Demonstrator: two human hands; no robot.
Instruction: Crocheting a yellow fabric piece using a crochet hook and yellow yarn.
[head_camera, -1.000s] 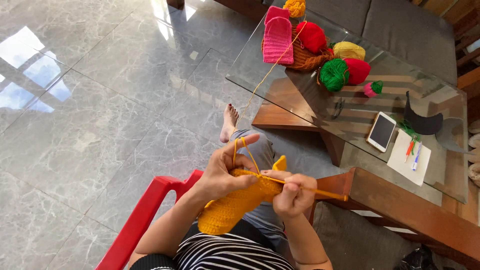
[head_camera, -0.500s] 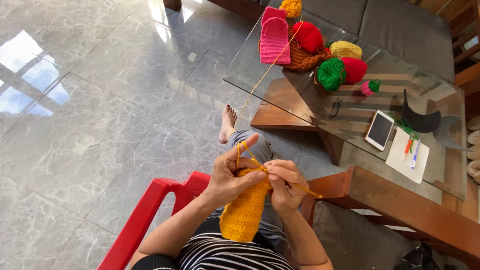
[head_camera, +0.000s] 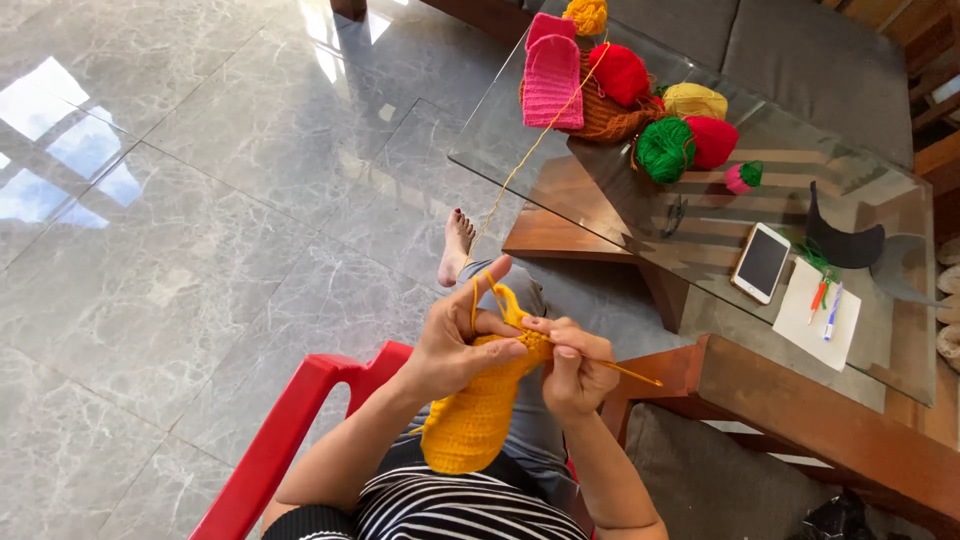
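Observation:
My left hand (head_camera: 462, 345) grips the top of a yellow-orange crocheted piece (head_camera: 472, 420) that hangs over my lap, with the yarn strand (head_camera: 520, 165) looped over its raised index finger. My right hand (head_camera: 575, 370) pinches a yellow crochet hook (head_camera: 628, 373) whose tip is worked into the upper edge of the piece. The strand runs up to an orange yarn ball (head_camera: 586, 14) at the far end of the glass table (head_camera: 500, 140).
On the glass table stand a brown basket (head_camera: 605, 118), a pink knitted piece (head_camera: 553, 70), red, green and yellow yarn balls, a phone (head_camera: 761, 262), a notepad with pens (head_camera: 818, 312) and scissors. I sit in a red plastic chair (head_camera: 290, 440) on grey marble floor; a grey sofa lies behind the table.
The crocheted piece swung from lying sideways to hanging down. My right hand drew in closer to my left, and the hook now sticks out less to the right.

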